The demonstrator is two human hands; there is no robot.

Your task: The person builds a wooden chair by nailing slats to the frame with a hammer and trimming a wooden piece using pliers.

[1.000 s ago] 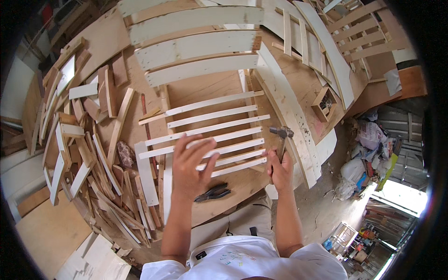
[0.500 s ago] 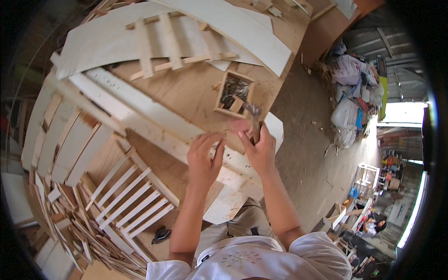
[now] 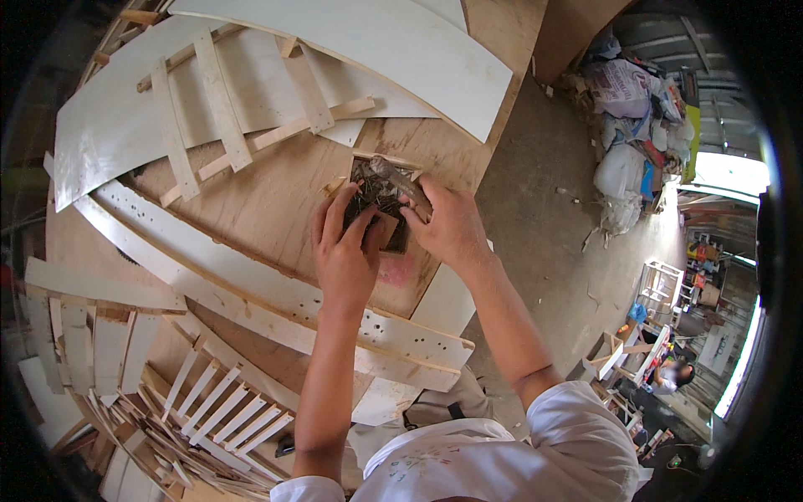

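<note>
My right hand (image 3: 452, 219) is closed round a hammer (image 3: 408, 189), its worn head tilted over a small wooden box (image 3: 400, 159). Dark nails (image 3: 368, 186) fill much of that box. At its near left side is my left hand (image 3: 347, 259), fingers apart and bent down toward the nails. Its fingertips are at the nails, and I see nothing held between them. A small wood block (image 3: 388, 224) is by the left fingers in the box. Both hands partly cover the box.
A long white curved piece with holes (image 3: 251, 289) crosses the plywood worktop (image 3: 276, 217). Beyond lie curved white panels (image 3: 376, 58) and a slatted wooden frame (image 3: 222, 109). Wood strips (image 3: 159, 443) are piled at lower left. Stuffed bags (image 3: 623, 167) stand on the floor at right.
Both hands have moved forward to the nail box, the right carrying the hammer. My left fingers are now at the nails. The view has shifted, so the worktop things appear displaced.
</note>
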